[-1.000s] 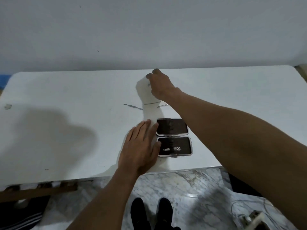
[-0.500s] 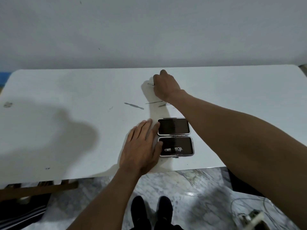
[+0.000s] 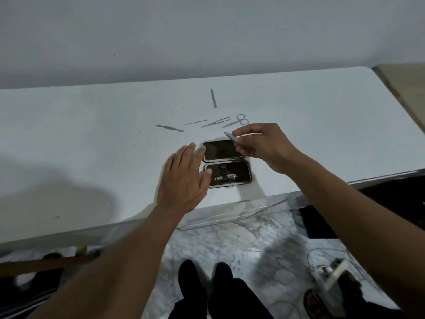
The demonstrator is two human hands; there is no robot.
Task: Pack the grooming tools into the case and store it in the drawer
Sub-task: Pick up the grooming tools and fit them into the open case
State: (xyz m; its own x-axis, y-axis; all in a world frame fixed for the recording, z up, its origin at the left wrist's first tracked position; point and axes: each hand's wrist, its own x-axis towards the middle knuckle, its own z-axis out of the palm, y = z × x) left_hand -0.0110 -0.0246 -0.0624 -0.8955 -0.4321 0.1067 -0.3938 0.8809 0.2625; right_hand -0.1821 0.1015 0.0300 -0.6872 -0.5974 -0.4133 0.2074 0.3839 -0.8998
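Right hand [image 3: 264, 146] is back from the loose tools [image 3: 216, 122], pinching a slim tool [image 3: 231, 137] over the open case [image 3: 220, 151]; left hand [image 3: 181, 180], fingers flat, apparently steadies it.

Left grip [image 3: 184, 178] lies flat, fingers straight; right grip [image 3: 259, 146] pinches a slim tool [image 3: 231, 137].

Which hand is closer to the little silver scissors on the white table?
Right. The right hand, pinching a thin metal tool, is just on the near side of the small silver scissors. The left hand, fingers straight, is beside the open black case, farther off.
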